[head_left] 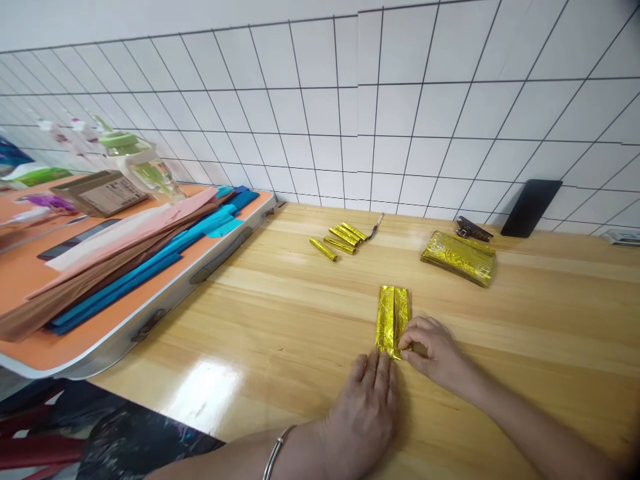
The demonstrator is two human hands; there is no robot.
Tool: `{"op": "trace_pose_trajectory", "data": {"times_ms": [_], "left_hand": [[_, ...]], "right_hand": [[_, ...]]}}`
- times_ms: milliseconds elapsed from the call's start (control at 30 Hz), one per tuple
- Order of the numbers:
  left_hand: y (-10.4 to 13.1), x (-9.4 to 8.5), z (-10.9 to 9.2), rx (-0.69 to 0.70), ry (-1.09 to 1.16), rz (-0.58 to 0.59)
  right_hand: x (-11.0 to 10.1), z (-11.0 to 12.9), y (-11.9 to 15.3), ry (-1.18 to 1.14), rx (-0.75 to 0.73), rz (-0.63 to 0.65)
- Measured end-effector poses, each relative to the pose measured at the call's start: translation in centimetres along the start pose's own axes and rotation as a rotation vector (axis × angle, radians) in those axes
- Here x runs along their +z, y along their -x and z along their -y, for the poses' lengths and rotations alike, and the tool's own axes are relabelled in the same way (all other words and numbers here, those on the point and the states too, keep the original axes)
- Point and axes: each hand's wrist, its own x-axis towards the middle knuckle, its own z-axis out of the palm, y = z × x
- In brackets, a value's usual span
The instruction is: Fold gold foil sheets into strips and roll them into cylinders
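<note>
Gold foil paper [393, 319], one folded strip with a centre crease, lies on the wooden desk [280, 320]. Right hand [431, 350] pinches its near corner, fingers closed on it; left hand [367, 410] rests flat, fingertips at its near end. Behind lie five rolled gold pieces [339, 240] and one foil stack [459, 257]. Near edge is hidden.

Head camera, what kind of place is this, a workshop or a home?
Most likely a small craft bench, perhaps at home. On a wooden table against a white tiled wall, both hands fold gold foil paper, with a stack of gold sheets and finished gold rolls nearby.
</note>
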Motion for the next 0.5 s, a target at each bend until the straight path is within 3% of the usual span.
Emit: {"op": "trace_pose_trajectory", "data": {"times_ms": [500], "left_hand": [[-1.4, -2.6, 1.1, -0.028, 0.184, 0.184]], "right_hand": [[-0.2, 0.1, 0.2, -0.004, -0.016, 0.007]]}}
